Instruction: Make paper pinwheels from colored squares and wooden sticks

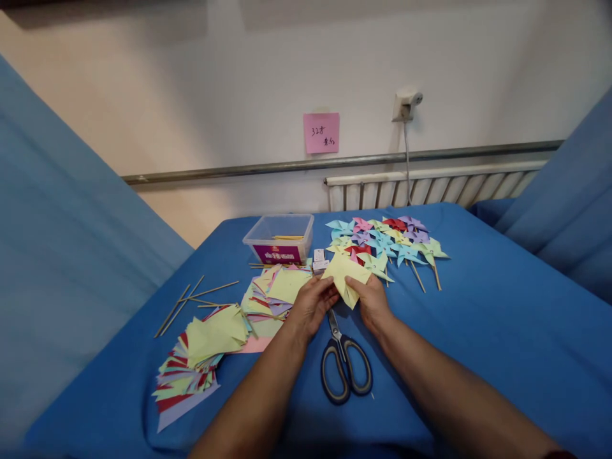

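A pale yellow paper square with slits cut in from its corners is held up between both hands. My left hand pinches its left edge, fingers partly behind the sheet. My right hand grips its lower right side with the thumb on top. Just below the hands lies a pair of scissors with dark blue handles, the blade tips hidden under my left hand. Beyond the sheet, several finished paper pinwheels on sticks lie in rows, in blue, yellow, pink, red and purple.
Stacks of coloured paper and cut squares lie to the left. Loose sticks are further left. A clear plastic box with sticks inside stands at the back, near small boxes. Blue cloth covers the table.
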`<state>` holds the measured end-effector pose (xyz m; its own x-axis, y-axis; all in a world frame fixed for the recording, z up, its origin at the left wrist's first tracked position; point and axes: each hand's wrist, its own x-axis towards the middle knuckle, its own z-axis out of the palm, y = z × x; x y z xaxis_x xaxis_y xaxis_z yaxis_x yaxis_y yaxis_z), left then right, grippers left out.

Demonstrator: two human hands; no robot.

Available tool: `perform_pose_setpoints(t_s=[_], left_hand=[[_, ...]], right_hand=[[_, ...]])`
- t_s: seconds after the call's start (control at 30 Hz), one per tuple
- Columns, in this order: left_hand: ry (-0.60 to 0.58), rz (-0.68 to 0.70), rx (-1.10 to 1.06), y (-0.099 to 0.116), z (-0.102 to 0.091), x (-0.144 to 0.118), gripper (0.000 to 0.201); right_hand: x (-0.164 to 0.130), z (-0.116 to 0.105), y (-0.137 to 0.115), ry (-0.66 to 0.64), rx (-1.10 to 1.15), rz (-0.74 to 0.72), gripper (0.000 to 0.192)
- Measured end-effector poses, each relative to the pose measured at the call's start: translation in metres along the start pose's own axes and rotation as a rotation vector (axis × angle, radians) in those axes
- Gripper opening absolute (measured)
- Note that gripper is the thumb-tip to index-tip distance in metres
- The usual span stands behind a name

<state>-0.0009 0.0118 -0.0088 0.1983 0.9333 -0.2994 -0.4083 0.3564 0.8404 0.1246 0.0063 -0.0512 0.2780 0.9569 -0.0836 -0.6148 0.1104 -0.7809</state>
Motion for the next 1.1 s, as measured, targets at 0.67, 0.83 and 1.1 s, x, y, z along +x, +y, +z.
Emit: perform_pose_setpoints(t_s=[0.67,0.83,1.1], left_hand=[[0.092,0.059,-0.113,-0.004,0.002,0.001,0.025],[0.119,0.014,-0.191,0.016,-0.006,0.006,0.028],[0.095,-0.017,-0.224,0.019,-0.011,0.007,0.029]], right_hand=[[-0.010,0.004,0.000,-0.139,-0.176,-0.129,0.041],[-0.018,0.004,-0.003,-0.245,-0.342,-0.337,0.050],[-0.017,0.001,-0.011,-0.447,-0.727,-0.566,0.026]])
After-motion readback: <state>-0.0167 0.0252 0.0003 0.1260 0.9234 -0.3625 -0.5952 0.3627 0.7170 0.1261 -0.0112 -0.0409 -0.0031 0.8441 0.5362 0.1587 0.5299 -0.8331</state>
